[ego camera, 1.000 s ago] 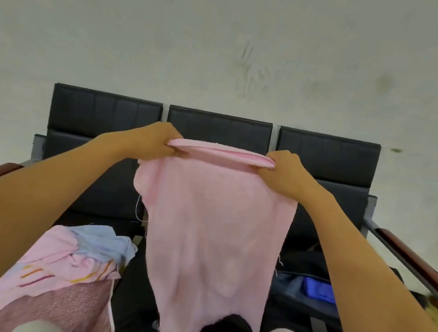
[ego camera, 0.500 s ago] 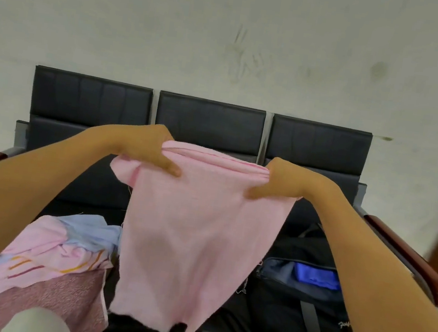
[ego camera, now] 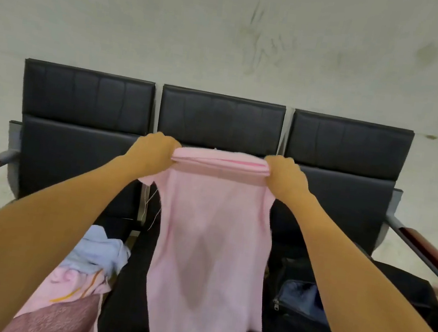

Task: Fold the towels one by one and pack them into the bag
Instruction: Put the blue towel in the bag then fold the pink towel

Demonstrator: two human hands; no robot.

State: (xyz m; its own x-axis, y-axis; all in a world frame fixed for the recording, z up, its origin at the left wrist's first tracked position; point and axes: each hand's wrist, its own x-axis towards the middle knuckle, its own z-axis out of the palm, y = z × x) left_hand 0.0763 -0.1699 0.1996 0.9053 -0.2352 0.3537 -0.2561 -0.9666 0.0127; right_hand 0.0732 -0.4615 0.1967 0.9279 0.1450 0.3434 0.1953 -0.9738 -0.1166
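Pink and mauve cloth lay nearest, a heap of towels (ego camera: 73, 294) on the left seat with a pale blue one (ego camera: 100, 250) bunched on top. On the right seat sat the black bag (ego camera: 300, 318), its zipper open on a blue lining, part of it hidden behind the right forearm. Between them, over the middle seat, hung the pink towel (ego camera: 209, 249), held up in the air with its top edge folded over in layers and its ragged lower edge hanging free. The left hand (ego camera: 153, 153) gripped the folded edge's left end and the right hand (ego camera: 285, 176) gripped its right end, fingers curled round the cloth. Beyond stood the black three-seat bench (ego camera: 221, 118) against a pale wall (ego camera: 176, 19).
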